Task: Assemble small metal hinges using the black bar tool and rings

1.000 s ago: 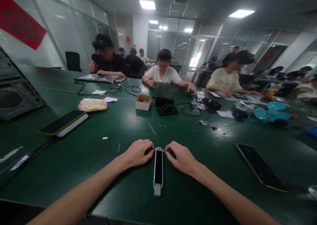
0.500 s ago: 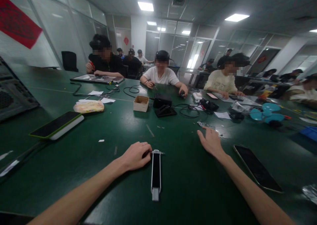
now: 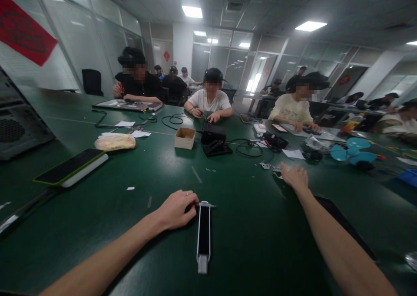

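Reaching small metal parts (image 3: pixel 265 166), right hand (image 3: pixel 295 176) has left the device (image 3: pixel 204 231); its grip unclear. Left hand (image 3: pixel 178 210) alone pinches the crosspiece (image 3: pixel 211 206), device flat on table (image 3: pixel 247 244) beside it, two-handed work there paused

An open box (image 3: pixel 184 143) sits beside a black device (image 3: pixel 213 133); blue fan blades (image 3: pixel 352 152) lie well apart.

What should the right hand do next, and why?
Probably pinch one of the small metal parts: the right hand is right beside them, while the left hand is at the far end of the slim device, apparently touching it. Whether the right already holds one, I can't tell.
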Motion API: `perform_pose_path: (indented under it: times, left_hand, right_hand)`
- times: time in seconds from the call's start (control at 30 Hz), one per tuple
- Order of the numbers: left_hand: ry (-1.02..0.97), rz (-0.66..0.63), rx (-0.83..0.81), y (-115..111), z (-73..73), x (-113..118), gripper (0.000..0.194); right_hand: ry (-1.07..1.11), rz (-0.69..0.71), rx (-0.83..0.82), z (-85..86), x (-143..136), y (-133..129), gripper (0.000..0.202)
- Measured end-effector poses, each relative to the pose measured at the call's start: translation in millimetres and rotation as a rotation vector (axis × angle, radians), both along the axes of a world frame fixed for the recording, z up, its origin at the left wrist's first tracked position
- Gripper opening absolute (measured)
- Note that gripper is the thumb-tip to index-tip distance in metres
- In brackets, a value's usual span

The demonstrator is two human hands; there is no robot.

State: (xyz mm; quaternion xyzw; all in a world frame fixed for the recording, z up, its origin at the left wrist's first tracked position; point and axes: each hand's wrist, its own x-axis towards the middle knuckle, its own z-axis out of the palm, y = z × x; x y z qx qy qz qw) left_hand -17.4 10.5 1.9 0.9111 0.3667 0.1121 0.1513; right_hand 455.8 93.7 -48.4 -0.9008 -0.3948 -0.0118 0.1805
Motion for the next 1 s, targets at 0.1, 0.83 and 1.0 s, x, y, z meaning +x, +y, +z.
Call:
perform_pose_path:
  times: [0.1,0.83,1.0]
  left_hand:
    - [-0.004,0.001,-0.002,0,0.0,1,0.015]
    - [-0.026,-0.009,-0.026,3,-1.9,0,0.015]
    - [-0.020,-0.006,-0.025,0,0.9,0,0.015]
  right_hand:
    - [0.020,0.066,-0.045,-1.0,9,15,0.082]
    - [0.026,0.616,-0.131,-5.5,-27,44,0.063]
    - [0.002,0.574,-0.143,-5.6,-44,47,0.068]
